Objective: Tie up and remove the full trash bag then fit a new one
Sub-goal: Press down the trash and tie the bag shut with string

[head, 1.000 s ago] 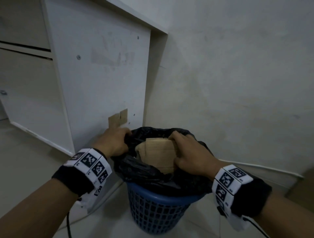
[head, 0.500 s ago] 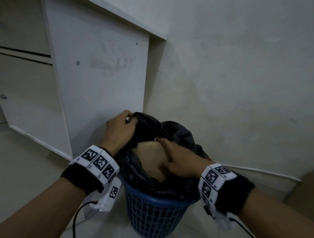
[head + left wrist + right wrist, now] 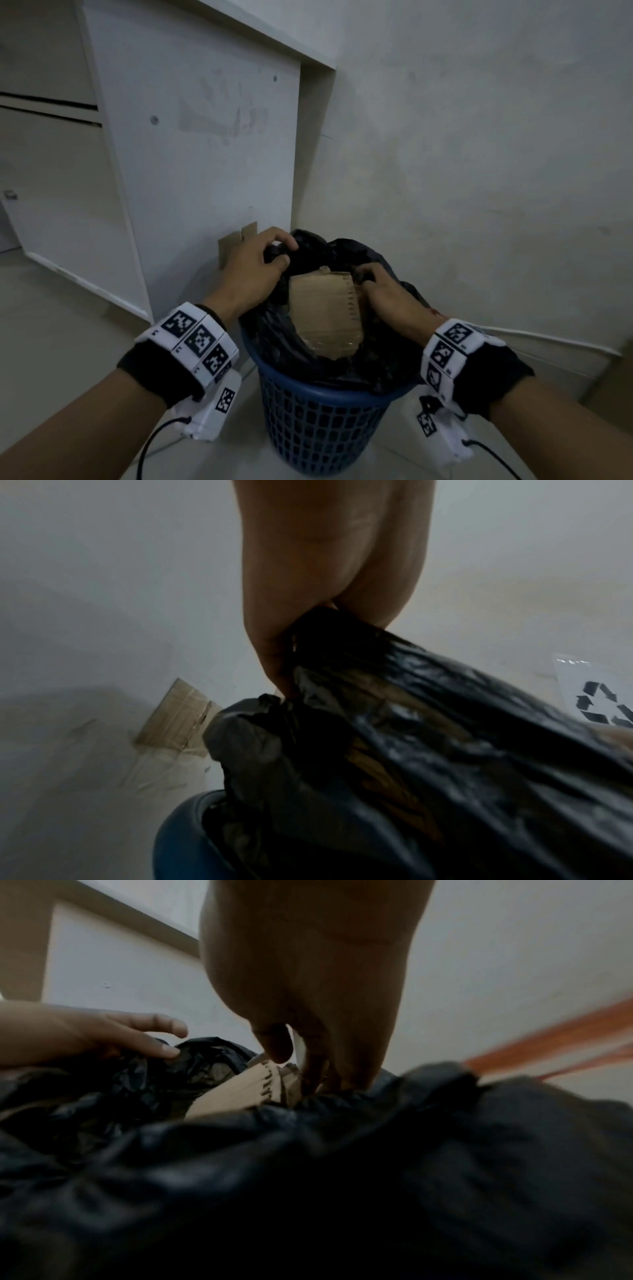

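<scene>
Black, crinkled plastic trash bag (image 3: 298,346) seated in the round blue lattice plastic bin (image 3: 318,428), mouth unknotted and gaping. Brown corrugated cardboard sheet (image 3: 325,308) jutting up from the bin's middle (likely awkward to close over). Left hand (image 3: 255,270) clamped on a bunched fold of bag at the bin's far-left rim. Right hand (image 3: 383,294) pinching bag edge at the far-right rim. Gathering barely begun; tying, lifting out and fitting a fresh liner all ahead.

White cabinet panel (image 3: 191,164) left, scuffed, screw caps showing. Brown tape patch (image 3: 236,240) low on it. Grey wall (image 3: 479,154) right. Pale floor (image 3: 51,329).
</scene>
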